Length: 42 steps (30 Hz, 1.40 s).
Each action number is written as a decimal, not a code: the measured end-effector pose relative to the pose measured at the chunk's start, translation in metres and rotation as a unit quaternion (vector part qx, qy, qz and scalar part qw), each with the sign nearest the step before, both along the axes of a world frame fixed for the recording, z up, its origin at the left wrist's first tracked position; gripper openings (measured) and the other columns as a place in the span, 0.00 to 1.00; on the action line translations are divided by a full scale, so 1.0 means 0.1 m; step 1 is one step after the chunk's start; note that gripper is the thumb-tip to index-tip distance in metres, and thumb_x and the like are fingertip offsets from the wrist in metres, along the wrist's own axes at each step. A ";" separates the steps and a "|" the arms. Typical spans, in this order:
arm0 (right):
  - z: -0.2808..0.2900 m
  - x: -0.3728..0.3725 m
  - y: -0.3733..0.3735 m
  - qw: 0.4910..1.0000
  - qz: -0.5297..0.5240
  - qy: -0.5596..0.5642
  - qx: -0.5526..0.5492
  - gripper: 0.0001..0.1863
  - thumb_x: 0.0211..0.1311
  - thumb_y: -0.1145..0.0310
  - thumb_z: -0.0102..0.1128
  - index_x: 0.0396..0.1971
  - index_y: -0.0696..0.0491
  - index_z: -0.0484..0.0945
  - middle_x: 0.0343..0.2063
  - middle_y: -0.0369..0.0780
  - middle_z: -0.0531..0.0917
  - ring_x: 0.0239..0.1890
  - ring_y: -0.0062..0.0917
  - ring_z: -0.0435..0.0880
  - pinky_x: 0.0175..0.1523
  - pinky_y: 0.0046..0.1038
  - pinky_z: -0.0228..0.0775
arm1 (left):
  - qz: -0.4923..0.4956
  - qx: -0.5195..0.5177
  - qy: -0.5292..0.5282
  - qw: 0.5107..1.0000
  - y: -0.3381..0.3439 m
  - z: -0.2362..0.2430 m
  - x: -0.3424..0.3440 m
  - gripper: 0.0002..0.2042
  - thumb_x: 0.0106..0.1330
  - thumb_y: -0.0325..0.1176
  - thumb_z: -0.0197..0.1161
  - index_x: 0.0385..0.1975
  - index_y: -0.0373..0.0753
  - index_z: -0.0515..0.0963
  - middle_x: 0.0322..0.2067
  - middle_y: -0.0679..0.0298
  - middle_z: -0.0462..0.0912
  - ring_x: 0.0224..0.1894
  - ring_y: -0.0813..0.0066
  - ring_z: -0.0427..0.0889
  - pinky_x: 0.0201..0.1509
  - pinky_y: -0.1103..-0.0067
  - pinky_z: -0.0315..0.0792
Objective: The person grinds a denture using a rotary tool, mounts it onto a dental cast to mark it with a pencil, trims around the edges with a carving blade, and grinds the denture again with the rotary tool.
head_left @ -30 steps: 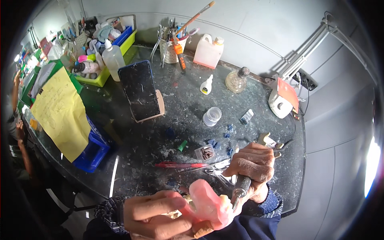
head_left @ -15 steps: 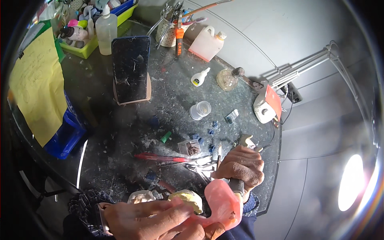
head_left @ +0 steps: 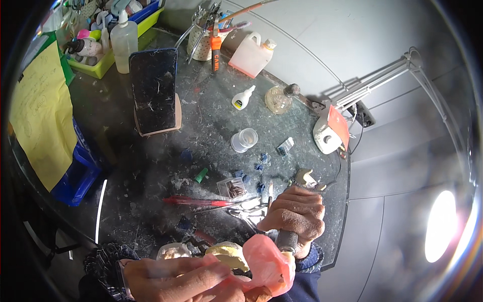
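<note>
My left hand (head_left: 176, 282) is closed around a pink, curved dental plate (head_left: 261, 259) low in the picture, its fingers over the plate's left arm. My right hand (head_left: 297, 214) wraps round a dark grey cylindrical handpiece (head_left: 287, 240). The handpiece's lower end meets the plate's right edge; its working tip is hard to make out. Just behind the plate lies a yellowish plaster dental model (head_left: 229, 254), with a whitish model (head_left: 173, 250) to its left. Past my right hand sits another pale model (head_left: 307, 178).
Metal tools (head_left: 246, 214), a red pen-like tool (head_left: 196, 202) and a small clear box (head_left: 232, 188) lie beyond my hands. A phone (head_left: 153, 90) stands upright farther back. A clear cup (head_left: 244, 140), glass burner (head_left: 278, 99) and white control box (head_left: 327, 138) stand farther right.
The whole view has shifted slightly, so bench items appear farther left. The plate and handpiece sit a little lower and left in the picture; both hands keep their grips.
</note>
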State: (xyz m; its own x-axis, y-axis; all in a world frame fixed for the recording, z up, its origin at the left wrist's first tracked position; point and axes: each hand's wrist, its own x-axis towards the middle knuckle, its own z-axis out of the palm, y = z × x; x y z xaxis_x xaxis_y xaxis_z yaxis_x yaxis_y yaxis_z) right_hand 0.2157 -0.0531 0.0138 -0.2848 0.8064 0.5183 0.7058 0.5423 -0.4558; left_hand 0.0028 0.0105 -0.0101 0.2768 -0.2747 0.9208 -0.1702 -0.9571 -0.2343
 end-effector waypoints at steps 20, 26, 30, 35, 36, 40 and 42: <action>0.16 0.18 0.05 0.979 0.077 0.160 -0.096 0.41 0.17 0.31 0.66 0.26 0.54 0.82 0.13 0.33 0.76 0.13 0.20 0.73 0.21 0.23 0.59 | 0.114 -0.131 0.041 0.984 -0.20 0.07 -0.03 0.15 0.44 0.32 0.72 0.32 0.39 0.77 0.30 0.71 0.74 0.37 0.75 0.73 0.31 0.86 0.74; 0.27 -0.18 -0.13 0.952 0.051 0.233 -0.191 0.21 0.34 0.66 0.78 0.29 0.61 0.81 0.25 0.44 0.82 0.28 0.30 0.84 0.33 0.24 0.73 | 0.141 -0.230 0.129 0.954 -0.29 0.01 -0.04 0.06 0.49 0.32 0.67 0.28 0.48 0.82 0.32 0.80 0.75 0.38 0.80 0.72 0.32 0.90 0.74; 0.25 -0.18 -0.20 0.870 -0.031 0.372 -0.323 0.18 0.41 0.71 0.74 0.34 0.61 0.80 0.29 0.45 0.82 0.33 0.32 0.83 0.38 0.27 0.73 | 0.054 -0.245 0.079 0.965 -0.15 -0.10 -0.01 0.15 0.40 0.36 0.75 0.30 0.45 0.82 0.33 0.75 0.76 0.32 0.78 0.74 0.32 0.88 0.75; 0.25 0.01 -0.16 0.941 0.071 0.262 -0.204 0.22 0.48 0.71 0.67 0.43 0.69 0.75 0.24 0.48 0.82 0.28 0.32 0.84 0.36 0.27 0.74 | -0.270 -0.869 0.131 0.393 -0.18 0.21 0.01 0.47 0.49 0.65 0.61 0.56 0.28 0.58 0.52 0.45 0.67 0.48 0.58 0.76 0.46 0.68 0.76; 0.24 -0.01 -0.14 0.945 0.065 0.244 -0.207 0.26 0.45 0.66 0.69 0.44 0.65 0.76 0.24 0.46 0.82 0.26 0.31 0.84 0.33 0.27 0.74 | -0.331 -0.841 0.228 0.362 -0.10 0.17 -0.05 0.47 0.54 0.67 0.53 0.58 0.28 0.54 0.54 0.46 0.67 0.50 0.58 0.75 0.52 0.67 0.72; 0.22 -0.09 -0.14 0.944 0.059 0.265 -0.188 0.27 0.41 0.60 0.69 0.43 0.59 0.78 0.23 0.42 0.82 0.24 0.31 0.83 0.30 0.25 0.72 | -0.394 -0.850 0.173 0.305 -0.26 0.15 -0.04 0.42 0.55 0.57 0.61 0.60 0.30 0.54 0.55 0.48 0.67 0.55 0.59 0.71 0.60 0.67 0.64; 0.32 0.03 -0.20 0.942 0.088 0.233 -0.226 0.30 0.39 0.68 0.66 0.49 0.57 0.74 0.31 0.43 0.80 0.30 0.35 0.82 0.36 0.27 0.73 | -0.391 -0.849 0.187 0.303 -0.26 0.18 -0.05 0.40 0.54 0.46 0.67 0.60 0.31 0.54 0.55 0.49 0.67 0.57 0.58 0.69 0.61 0.66 0.63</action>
State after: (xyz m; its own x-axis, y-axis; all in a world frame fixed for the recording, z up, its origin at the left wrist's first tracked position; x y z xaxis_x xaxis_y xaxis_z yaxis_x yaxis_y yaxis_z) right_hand 0.2185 -0.0730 0.0454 -0.2606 0.9362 0.2361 0.2891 0.3089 -0.9061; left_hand -0.0025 -0.0150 0.0077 0.9105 0.3905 -0.1362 -0.2117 0.7230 0.6576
